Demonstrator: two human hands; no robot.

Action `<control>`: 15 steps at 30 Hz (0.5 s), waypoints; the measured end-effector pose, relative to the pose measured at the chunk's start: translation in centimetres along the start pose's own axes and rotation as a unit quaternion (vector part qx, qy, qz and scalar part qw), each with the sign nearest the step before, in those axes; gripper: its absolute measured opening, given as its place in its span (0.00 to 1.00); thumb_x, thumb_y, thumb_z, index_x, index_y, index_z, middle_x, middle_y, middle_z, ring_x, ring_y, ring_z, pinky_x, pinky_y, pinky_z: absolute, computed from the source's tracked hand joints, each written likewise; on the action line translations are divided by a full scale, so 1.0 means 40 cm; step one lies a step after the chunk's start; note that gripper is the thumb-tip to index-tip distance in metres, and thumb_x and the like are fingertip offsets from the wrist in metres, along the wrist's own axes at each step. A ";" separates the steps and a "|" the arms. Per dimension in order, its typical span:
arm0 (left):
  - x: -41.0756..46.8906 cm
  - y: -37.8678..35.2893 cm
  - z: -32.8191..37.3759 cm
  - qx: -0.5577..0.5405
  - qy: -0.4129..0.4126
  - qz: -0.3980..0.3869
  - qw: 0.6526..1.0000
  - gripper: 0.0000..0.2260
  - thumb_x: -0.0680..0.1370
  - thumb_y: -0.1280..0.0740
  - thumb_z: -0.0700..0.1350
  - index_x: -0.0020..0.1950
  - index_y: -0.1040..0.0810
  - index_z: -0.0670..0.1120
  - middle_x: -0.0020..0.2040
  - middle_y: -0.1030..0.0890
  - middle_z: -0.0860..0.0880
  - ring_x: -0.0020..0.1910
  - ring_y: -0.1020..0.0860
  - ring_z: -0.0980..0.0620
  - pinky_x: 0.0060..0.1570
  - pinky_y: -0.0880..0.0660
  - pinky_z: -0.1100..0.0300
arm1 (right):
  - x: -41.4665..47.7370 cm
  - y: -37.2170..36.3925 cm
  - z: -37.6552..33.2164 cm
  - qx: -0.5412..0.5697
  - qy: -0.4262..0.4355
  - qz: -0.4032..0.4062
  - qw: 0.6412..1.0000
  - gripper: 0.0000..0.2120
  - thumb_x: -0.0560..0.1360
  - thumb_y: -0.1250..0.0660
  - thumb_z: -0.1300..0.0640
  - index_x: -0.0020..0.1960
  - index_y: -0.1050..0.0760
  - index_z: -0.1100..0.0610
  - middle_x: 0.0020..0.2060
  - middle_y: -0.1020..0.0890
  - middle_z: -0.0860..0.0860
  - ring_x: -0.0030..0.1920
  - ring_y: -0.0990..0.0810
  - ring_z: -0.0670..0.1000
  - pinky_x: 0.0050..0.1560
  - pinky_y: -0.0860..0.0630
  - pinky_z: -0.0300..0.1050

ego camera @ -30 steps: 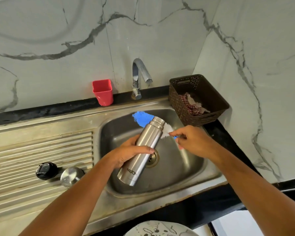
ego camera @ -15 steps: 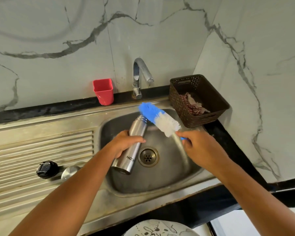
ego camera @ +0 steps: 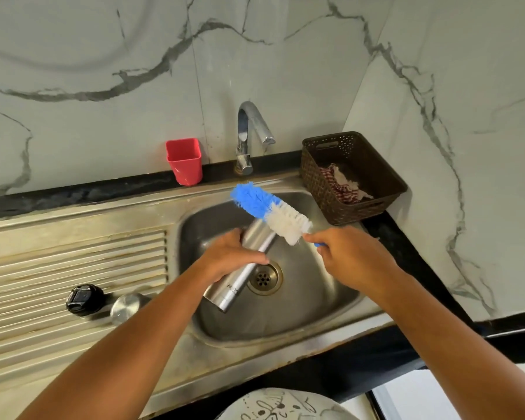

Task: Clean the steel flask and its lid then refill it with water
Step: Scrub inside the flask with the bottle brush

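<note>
My left hand (ego camera: pixel 234 256) grips the steel flask (ego camera: pixel 243 277) around its middle, tilted over the sink basin (ego camera: pixel 309 298), mouth pointing up and away. The flask's mouth is hidden behind the bottle brush (ego camera: pixel 270 212), which has blue and white bristles. My right hand (ego camera: pixel 352 259) holds that brush by its blue handle, bristles outside the flask and lying across its top end. On the ribbed drainboard (ego camera: pixel 73 268) to the left lie the black inner lid (ego camera: pixel 85 299) and the steel cap (ego camera: pixel 128 307).
A chrome tap (ego camera: pixel 249 131) stands behind the basin, no water running. A red cup (ego camera: pixel 185 160) sits left of it on the black ledge. A brown woven basket (ego camera: pixel 352 177) with a checked cloth stands at the right. The drain (ego camera: pixel 264 278) lies under the flask.
The brush has come out of the flask and now lies across its top. The flask shifted left then back toward the basin's middle, still in my left hand.
</note>
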State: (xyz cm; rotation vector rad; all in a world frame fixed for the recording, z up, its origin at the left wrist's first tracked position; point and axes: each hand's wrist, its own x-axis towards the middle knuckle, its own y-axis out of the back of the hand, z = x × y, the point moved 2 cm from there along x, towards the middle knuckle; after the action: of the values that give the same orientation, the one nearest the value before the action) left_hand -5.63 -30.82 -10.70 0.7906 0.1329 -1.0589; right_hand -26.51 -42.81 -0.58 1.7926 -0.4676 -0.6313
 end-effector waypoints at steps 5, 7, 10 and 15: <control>-0.027 -0.021 -0.008 -0.010 -0.057 0.038 0.998 0.30 0.63 0.19 0.60 0.63 0.24 0.57 0.53 0.17 0.56 0.53 0.18 0.54 0.54 0.20 0.53 | 0.090 0.005 -0.032 0.114 -0.030 0.029 0.993 0.18 0.83 0.35 0.58 0.71 0.21 0.47 0.57 0.15 0.50 0.50 0.16 0.49 0.52 0.19 0.48; -0.043 0.012 -0.027 -0.027 -0.063 0.070 0.995 0.28 0.65 0.18 0.58 0.60 0.24 0.55 0.51 0.17 0.54 0.51 0.18 0.52 0.49 0.21 0.54 | 0.102 0.018 -0.033 0.232 -0.044 0.012 0.972 0.18 0.82 0.35 0.61 0.70 0.21 0.49 0.46 0.14 0.49 0.36 0.18 0.39 0.38 0.23 0.37; -0.082 0.082 -0.045 -0.068 -0.093 0.128 0.985 0.29 0.65 0.17 0.56 0.62 0.26 0.57 0.53 0.18 0.55 0.51 0.18 0.54 0.47 0.21 0.57 | 0.093 0.031 -0.038 0.336 -0.080 0.001 0.939 0.18 0.84 0.37 0.62 0.72 0.23 0.53 0.41 0.14 0.56 0.19 0.31 0.40 0.22 0.36 0.34; -0.147 0.209 -0.066 -0.140 -0.118 0.202 0.962 0.34 0.67 0.16 0.50 0.70 0.26 0.54 0.55 0.18 0.57 0.51 0.19 0.60 0.48 0.22 0.62 | 0.059 -0.006 -0.097 0.358 -0.111 -0.040 0.926 0.18 0.84 0.37 0.62 0.72 0.23 0.52 0.41 0.14 0.57 0.20 0.36 0.42 0.20 0.39 0.35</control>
State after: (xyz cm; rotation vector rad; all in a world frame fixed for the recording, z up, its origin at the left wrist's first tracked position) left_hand -1.09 -22.80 -5.60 0.4065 -0.0795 -0.7168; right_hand -22.25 -41.28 -0.36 2.4484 -0.8642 -0.7882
